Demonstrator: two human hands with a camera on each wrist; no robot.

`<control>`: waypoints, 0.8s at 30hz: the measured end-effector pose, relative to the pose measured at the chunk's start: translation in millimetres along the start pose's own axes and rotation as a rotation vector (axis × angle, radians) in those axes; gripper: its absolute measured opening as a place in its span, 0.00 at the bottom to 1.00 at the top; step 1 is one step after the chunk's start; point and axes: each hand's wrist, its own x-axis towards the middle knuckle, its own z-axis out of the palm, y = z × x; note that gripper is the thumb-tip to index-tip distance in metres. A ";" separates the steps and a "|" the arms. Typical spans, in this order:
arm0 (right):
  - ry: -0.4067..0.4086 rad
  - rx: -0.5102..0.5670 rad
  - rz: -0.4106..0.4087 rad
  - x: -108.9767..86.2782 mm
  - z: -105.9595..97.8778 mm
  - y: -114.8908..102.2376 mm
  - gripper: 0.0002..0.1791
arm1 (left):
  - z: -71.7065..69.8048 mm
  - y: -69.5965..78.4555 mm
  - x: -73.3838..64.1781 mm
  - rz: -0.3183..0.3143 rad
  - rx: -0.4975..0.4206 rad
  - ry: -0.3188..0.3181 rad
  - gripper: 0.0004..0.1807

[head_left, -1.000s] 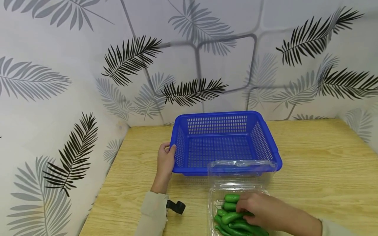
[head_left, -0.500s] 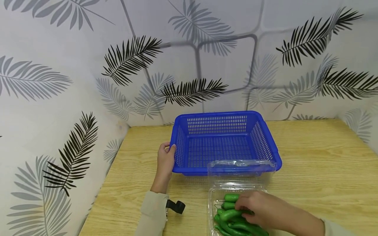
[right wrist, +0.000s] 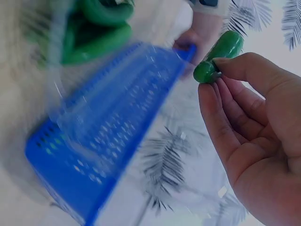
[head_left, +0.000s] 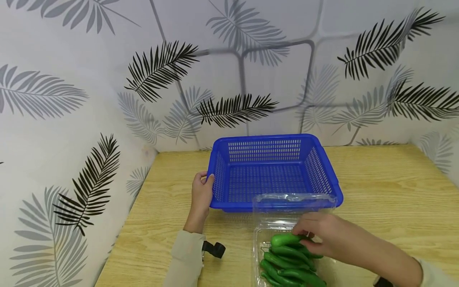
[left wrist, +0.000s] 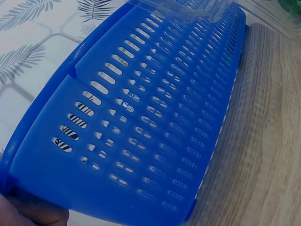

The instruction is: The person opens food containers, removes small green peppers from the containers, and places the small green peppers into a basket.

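One left hand (head_left: 202, 192): we saw it grip the left rim of the blue basket (head_left: 234, 205).
Right hand (head_left: 324, 234): we saw it pinch one green vegetable (right wrist: 226, 51) between thumb and fingers, over the clear box (head_left: 256, 255).
Green heap (head_left: 292, 271): more vegetables lay inside that box, on the near part of the table (head_left: 143, 239).
Clear lid (head_left: 292, 217): it stood raised at the box's far edge, before the basket's near rim.
Wall (head_left: 222, 24): leaf prints covered it, beyond the table's far edge.

The basket (head_left: 265, 137) sits on the table (head_left: 387, 191) behind the box (head_left: 255, 249), and vegetables (head_left: 287, 261) lie in the box.
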 end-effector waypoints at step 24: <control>0.266 -0.149 -0.032 13.7 -73.9 18.5 0.16 | -1.4 -1.7 -0.4 0.016 -0.001 -0.010 0.16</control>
